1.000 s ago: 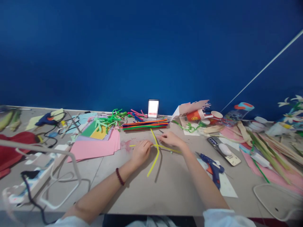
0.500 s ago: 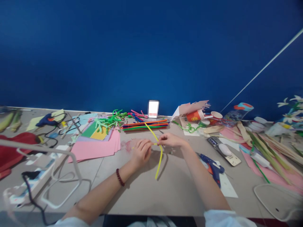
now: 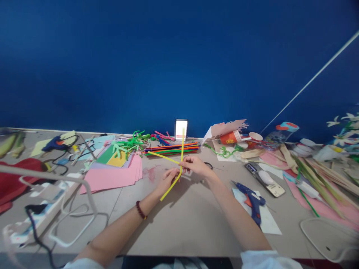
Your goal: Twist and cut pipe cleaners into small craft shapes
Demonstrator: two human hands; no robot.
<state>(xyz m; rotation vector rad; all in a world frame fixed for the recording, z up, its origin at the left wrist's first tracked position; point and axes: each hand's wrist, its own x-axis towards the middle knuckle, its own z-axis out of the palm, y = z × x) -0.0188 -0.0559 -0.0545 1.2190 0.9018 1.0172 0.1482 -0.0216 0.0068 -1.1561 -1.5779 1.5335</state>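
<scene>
Yellow pipe cleaners [image 3: 171,189] meet at a crossing between my two hands, held above the table. One arm points up, another reaches up and left, and a third slants down and left. My right hand [image 3: 194,166] pinches them at the crossing with thumb and fingertips. Just below and to the left, my left hand [image 3: 169,179] has its fingers closed on the yellow stems near the same joint; its fingertips are partly hidden. Behind the hands lies a bundle of coloured pipe cleaners [image 3: 174,149].
Pink paper sheets [image 3: 112,179] and twisted green pipe cleaners [image 3: 131,144] lie left. A white power strip [image 3: 45,209] with cables is nearer on that side. To the right are a blue glue gun [image 3: 252,201], a phone [image 3: 265,179] and a red paper cup [image 3: 231,138].
The yellow pipe cleaners have turned, so the lower arm now slants down-left and another points straight up. My left hand has shifted slightly right, closer to my right hand.
</scene>
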